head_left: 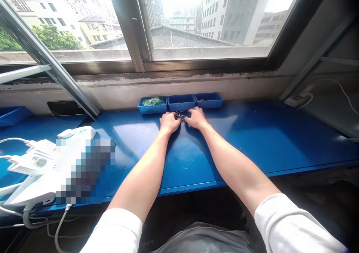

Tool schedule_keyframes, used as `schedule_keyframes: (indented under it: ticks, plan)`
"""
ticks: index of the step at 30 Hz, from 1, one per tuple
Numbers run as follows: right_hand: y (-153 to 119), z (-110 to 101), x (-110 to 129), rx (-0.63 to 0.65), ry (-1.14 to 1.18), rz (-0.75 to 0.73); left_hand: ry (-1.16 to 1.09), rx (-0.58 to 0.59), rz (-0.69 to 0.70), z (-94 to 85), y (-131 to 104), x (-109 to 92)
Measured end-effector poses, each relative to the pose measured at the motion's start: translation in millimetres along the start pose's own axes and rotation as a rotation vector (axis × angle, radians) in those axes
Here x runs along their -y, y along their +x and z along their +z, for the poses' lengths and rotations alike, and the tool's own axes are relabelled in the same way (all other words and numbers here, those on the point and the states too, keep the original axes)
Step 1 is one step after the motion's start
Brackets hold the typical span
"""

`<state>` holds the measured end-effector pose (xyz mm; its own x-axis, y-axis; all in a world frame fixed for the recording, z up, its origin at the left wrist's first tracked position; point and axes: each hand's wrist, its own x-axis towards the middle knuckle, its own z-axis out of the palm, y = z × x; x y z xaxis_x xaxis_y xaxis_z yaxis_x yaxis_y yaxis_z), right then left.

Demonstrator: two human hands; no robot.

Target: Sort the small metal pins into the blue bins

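Observation:
Between my hands, close to the front of the bins, lies a small loose pile of screws, slim, dark and shiny. My left hand curls in from the left, its thumb and fingers closed about that side of the pile. From the right, my right hand does the same, thumb and bent fingers against the screws. Both palms face down, and the fingertips are partly hidden. Just behind stand three blue bins: the left bin holds green-tinged plastic bags, the middle bin shows a dark inside, and the right bin contains small dark pieces.
The blue table runs under a window. At left, a white power strip with plugs and cables lies beside a pixelated object. A phone-like black device leans at the wall. Metal posts rise on both sides.

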<state>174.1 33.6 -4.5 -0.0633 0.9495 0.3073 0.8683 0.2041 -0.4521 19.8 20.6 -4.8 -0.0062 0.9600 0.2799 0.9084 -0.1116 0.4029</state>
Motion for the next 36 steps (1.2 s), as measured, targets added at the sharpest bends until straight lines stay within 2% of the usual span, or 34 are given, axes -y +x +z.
schedule_keyframes:
  ticks: [3, 9, 18, 23, 30, 36]
  plan:
    - [-0.2, 0.9, -0.9, 0.065, -0.017, 0.005, -0.007, -0.006, 0.009, 0.5, -0.4, -0.3]
    - [-0.8, -0.5, 1.4, 0.064, 0.05, -0.048, 0.0, -0.006, 0.043, 3.0, -1.5, -1.2]
    - [1.7, 3.7, -0.5, 0.059, 0.162, 0.003, -0.017, 0.007, 0.084, 5.0, -2.7, -0.6]
    - [3.6, 4.0, -3.4, 0.03, 0.252, 0.005, -0.05, -0.022, 0.079, 4.6, -2.5, -0.4]
    - [4.4, 2.2, 0.4, -0.051, 0.333, -0.088, -0.165, -0.155, 0.153, 1.6, -2.4, -3.3]
    - [0.8, -3.4, 4.0, -0.068, 0.309, -0.064, -0.262, -0.14, 0.199, -2.0, -2.8, -7.4]
